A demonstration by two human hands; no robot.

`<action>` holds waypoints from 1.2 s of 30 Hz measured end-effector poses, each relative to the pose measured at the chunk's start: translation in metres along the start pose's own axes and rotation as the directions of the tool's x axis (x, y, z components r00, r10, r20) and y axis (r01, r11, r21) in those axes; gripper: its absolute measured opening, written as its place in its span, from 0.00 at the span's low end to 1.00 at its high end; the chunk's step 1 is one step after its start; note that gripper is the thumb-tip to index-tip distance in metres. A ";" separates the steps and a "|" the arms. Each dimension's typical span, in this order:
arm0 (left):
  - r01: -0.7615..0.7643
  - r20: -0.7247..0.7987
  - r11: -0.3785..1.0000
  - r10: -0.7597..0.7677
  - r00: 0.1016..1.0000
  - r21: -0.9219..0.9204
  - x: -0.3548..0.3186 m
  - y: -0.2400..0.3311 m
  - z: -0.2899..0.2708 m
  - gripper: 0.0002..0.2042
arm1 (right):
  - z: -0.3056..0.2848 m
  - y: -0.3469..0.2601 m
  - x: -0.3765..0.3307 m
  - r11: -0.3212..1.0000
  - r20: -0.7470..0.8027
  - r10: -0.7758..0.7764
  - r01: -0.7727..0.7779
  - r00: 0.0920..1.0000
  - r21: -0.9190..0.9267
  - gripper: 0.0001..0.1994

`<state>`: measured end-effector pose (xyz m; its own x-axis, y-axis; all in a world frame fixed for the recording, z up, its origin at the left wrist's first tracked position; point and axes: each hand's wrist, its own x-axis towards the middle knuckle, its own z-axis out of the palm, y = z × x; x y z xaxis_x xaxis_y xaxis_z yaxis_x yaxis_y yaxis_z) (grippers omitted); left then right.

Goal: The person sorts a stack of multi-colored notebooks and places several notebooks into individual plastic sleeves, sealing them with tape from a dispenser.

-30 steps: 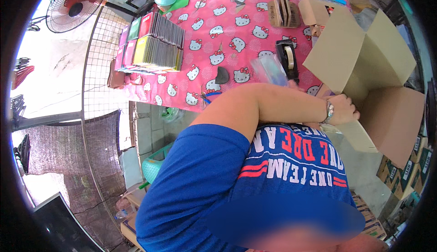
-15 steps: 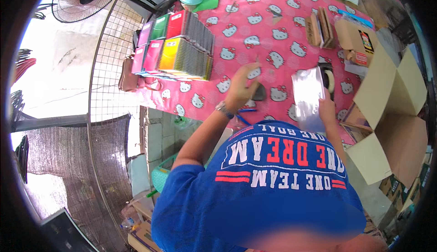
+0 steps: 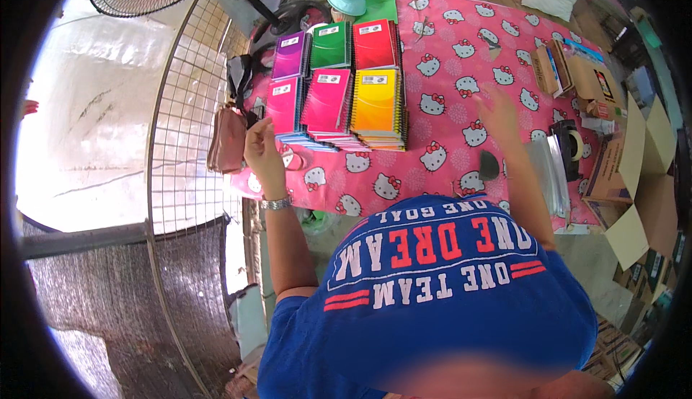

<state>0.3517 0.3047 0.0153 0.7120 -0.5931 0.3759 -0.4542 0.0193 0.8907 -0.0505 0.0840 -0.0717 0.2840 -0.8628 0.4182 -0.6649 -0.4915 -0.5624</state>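
Observation:
My left hand (image 3: 264, 155), with a metal watch on its wrist, is at the lower left corner of a pink spiral notebook (image 3: 284, 103). Its fingers are loosely bent and apart; whether they touch the notebook is unclear. This notebook tops one of several stacks standing together, with another pink notebook (image 3: 326, 100), a yellow one (image 3: 375, 101), and purple (image 3: 288, 54), green (image 3: 331, 44) and red (image 3: 375, 44) ones behind. My right hand (image 3: 502, 116), blurred by motion, hovers over the pink patterned tablecloth (image 3: 447, 121), fingers stretched out with nothing seen in them.
Clear plastic sleeves (image 3: 553, 175) lie at the right beside a black tape dispenser (image 3: 571, 147). An open cardboard box (image 3: 634, 175) stands beyond the table's right edge. A brown pouch (image 3: 224, 139) is left of the notebooks, a turquoise bowl (image 3: 346, 0) behind them. A dark rounded object (image 3: 489, 165) lies near me.
My right hand has let go of the clear plastic sleeves, which now lie at the right, and moved left. My left hand has gone left to the notebooks. The view has turned leftward.

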 end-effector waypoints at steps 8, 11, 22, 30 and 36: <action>-0.105 0.140 0.967 0.073 0.987 0.232 0.140 -0.060 0.032 0.11 | 0.115 -0.196 0.171 0.979 0.146 -0.204 0.202 0.968 0.027 0.20; -0.127 0.230 0.886 0.024 0.973 0.445 0.167 -0.070 0.056 0.19 | 0.136 -0.222 0.200 0.957 0.330 0.075 0.025 0.941 -0.288 0.27; -0.228 0.290 0.731 0.043 0.956 0.643 0.169 -0.079 0.083 0.32 | 0.175 -0.219 0.204 0.932 0.310 0.088 0.032 0.947 -0.362 0.30; -0.011 0.001 0.962 0.011 1.000 0.274 0.195 -0.100 0.051 0.19 | 0.170 -0.234 0.203 0.920 0.389 0.175 -0.010 0.904 -0.391 0.35; 0.347 0.234 0.791 -0.262 0.936 -0.503 0.184 -0.074 0.072 0.20 | 0.170 -0.185 0.196 0.994 0.204 -0.052 0.070 0.978 -0.080 0.33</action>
<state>0.4780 0.1361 0.0005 0.6602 -0.7488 0.0585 0.1574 0.2141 0.9640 0.2455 -0.0143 -0.0071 0.4534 -0.8418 0.2929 -0.6965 -0.5397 -0.4729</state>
